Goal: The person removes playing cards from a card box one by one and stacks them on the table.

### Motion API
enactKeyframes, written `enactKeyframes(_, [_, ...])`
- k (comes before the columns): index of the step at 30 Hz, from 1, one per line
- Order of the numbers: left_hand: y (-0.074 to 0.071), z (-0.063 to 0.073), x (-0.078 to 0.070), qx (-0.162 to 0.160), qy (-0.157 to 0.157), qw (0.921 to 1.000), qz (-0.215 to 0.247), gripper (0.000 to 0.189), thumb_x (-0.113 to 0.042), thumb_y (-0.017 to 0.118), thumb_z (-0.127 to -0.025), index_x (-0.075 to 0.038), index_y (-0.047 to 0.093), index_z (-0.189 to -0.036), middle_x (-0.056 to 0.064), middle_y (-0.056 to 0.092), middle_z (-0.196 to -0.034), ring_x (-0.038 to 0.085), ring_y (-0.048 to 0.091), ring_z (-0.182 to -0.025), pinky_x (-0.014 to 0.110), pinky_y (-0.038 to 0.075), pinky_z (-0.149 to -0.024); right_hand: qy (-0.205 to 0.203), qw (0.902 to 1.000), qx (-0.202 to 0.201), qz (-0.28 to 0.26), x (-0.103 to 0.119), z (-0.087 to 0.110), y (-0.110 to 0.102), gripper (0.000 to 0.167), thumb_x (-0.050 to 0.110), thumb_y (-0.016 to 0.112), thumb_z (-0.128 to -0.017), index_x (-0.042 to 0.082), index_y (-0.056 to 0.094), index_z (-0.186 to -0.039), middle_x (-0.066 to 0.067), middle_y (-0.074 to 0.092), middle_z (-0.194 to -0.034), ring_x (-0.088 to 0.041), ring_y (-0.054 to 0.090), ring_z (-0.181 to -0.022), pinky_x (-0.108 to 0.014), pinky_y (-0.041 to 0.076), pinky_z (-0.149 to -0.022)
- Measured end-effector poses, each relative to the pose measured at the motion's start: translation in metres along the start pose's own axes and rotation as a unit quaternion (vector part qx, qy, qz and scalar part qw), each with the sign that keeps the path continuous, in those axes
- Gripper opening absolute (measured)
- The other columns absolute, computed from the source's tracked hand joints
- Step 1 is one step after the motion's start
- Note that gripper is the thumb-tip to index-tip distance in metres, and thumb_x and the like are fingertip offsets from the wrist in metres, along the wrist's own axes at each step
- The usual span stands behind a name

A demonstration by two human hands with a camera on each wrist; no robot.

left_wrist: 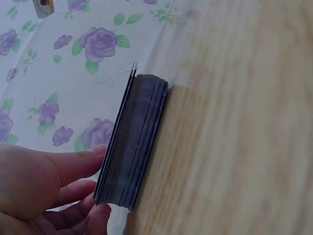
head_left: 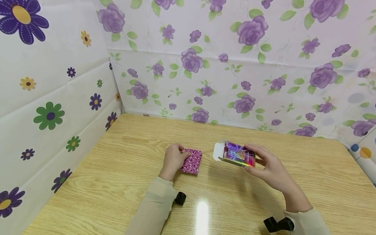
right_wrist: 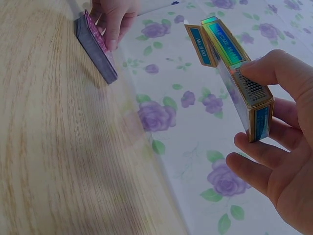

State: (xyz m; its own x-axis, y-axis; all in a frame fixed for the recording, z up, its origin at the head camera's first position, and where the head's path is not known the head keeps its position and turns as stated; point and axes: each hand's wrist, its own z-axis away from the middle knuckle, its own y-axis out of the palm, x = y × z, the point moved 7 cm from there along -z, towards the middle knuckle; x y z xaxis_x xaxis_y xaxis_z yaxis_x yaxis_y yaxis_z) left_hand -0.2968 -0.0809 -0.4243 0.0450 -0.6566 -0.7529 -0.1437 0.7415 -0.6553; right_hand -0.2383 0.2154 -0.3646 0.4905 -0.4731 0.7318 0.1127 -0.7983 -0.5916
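My left hand (head_left: 172,160) grips the near-left side of a deck of playing cards (head_left: 193,164) with pink patterned backs, the thumb on top. In the left wrist view the deck (left_wrist: 129,142) shows its stacked edges against the wood, a few top cards slightly apart from the rest. To the right, my right hand (head_left: 269,171) holds a shiny purple card box (head_left: 237,153) above the table, its end flap (head_left: 218,151) open toward the deck. The right wrist view shows thumb and fingers around the box (right_wrist: 244,83), a barcode on its narrow side.
The wooden table (head_left: 132,156) runs back to a wall covering (head_left: 188,88) with purple roses. Another flowered covering (head_left: 58,94) stands along the left edge. Black straps (head_left: 278,224) with small devices sit at the cuffs.
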Motion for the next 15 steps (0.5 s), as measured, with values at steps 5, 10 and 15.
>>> enactKeyframes(5, [-0.003,0.0,-0.003,-0.01,0.009,0.9999,0.009,0.029,-0.02,0.073,-0.082,0.004,0.067,-0.099,0.011,0.063,-0.085,0.019,0.055,-0.074,0.03,0.047,-0.064,-0.001,1.0,-0.001,0.003,0.0,-0.001,0.0,0.06,0.008,0.072,-0.083,0.012,0.048,-0.137,-0.008,0.05,-0.134,0.006,0.045,-0.117,-0.008,0.043,-0.091])
enactKeyframes(10, [-0.006,0.001,-0.01,-0.012,0.018,0.9995,0.023,0.031,-0.02,0.071,-0.084,0.003,0.066,-0.104,0.012,0.064,-0.09,0.021,0.056,-0.078,0.031,0.049,-0.067,-0.002,1.0,0.001,0.0,-0.001,-0.001,0.0,0.06,0.007,0.072,-0.082,0.011,0.048,-0.137,-0.008,0.05,-0.135,0.006,0.045,-0.117,-0.009,0.044,-0.091])
enactKeyframes(15, [-0.008,0.002,-0.016,-0.009,0.036,0.9986,0.037,0.029,-0.019,0.068,-0.086,0.002,0.066,-0.107,0.013,0.066,-0.095,0.023,0.061,-0.084,0.035,0.053,-0.072,-0.005,1.0,0.003,-0.004,-0.002,0.0,0.0,0.061,0.006,0.072,-0.082,0.011,0.047,-0.137,-0.009,0.049,-0.135,0.005,0.045,-0.117,-0.01,0.044,-0.091])
